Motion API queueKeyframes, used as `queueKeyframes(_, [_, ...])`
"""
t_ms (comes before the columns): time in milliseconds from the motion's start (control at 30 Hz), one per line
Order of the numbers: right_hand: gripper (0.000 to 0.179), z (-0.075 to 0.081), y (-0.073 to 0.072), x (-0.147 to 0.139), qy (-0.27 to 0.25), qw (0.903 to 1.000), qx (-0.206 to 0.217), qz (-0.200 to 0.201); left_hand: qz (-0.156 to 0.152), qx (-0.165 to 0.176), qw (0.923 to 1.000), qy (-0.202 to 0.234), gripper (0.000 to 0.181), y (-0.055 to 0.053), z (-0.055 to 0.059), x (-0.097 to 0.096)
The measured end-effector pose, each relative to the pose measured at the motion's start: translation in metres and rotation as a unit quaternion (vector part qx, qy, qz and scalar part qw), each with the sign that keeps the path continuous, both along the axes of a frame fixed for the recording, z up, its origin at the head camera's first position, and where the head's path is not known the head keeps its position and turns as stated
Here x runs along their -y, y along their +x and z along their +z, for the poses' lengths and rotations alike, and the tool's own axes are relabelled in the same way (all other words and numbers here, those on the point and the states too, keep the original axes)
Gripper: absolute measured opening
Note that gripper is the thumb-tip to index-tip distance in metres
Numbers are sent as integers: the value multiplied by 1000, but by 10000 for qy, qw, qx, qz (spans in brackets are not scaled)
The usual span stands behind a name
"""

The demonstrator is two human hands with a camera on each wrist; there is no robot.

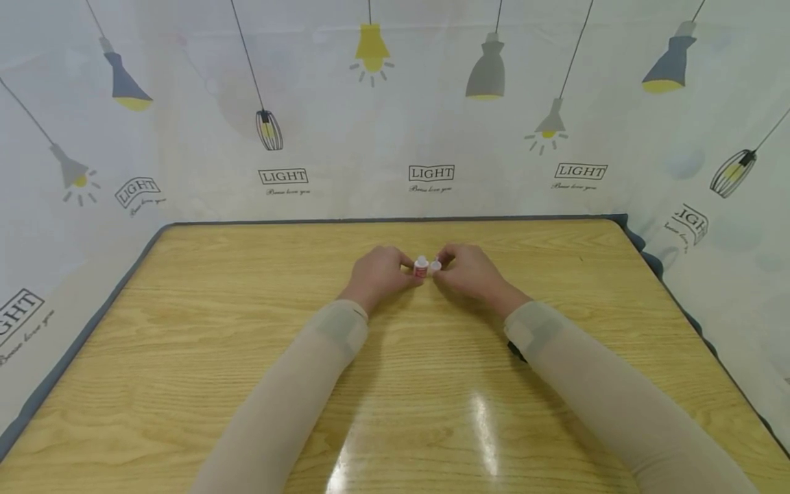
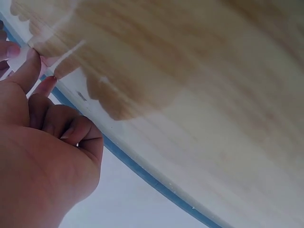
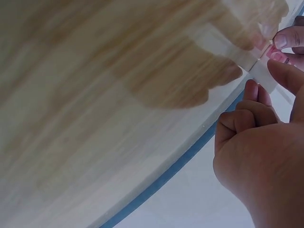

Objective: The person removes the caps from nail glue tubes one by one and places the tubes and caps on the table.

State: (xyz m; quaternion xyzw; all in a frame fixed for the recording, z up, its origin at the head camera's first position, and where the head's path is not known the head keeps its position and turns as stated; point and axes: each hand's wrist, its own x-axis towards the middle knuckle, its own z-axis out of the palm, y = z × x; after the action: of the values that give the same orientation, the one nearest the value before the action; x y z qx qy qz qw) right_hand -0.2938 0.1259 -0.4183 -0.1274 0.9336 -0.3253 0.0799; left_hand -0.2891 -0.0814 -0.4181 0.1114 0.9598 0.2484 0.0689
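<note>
In the head view a small white bottle [image 1: 421,267] with a red label stands upright near the far side of the table. My left hand [image 1: 381,273] pinches it between thumb and fingers. Just beside the bottle, my right hand [image 1: 469,271] holds a small white cap [image 1: 435,266] at its fingertips. A narrow gap separates cap and bottle neck. The right wrist view shows the white cap [image 3: 262,77] under the right hand [image 3: 266,142], close to the red label. Much of the bottle is hidden by the left hand [image 2: 52,147] in the left wrist view.
A wood-grain table [image 1: 395,384] extends around both arms, with a dark edge strip along its far side. Behind it hangs a pale backdrop [image 1: 345,137] printed with lamps and lettering. Both forearms wear light sleeves [image 1: 290,384].
</note>
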Motion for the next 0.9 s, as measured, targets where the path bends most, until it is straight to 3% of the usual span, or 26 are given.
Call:
queueKeyframes(300, [28, 0, 0, 0, -92, 9999, 84, -27, 88, -125, 9999, -59, 42, 2, 0, -2])
queueKeyframes(667, [34, 3, -1, -6, -147, 9998, -115, 30, 177, -211, 9995, -163, 46, 1, 0, -1])
queueKeyframes(900, [48, 3, -3, -13, 224, 9995, -227, 11, 265, -176, 9995, 21, 58, -1, -1, 6])
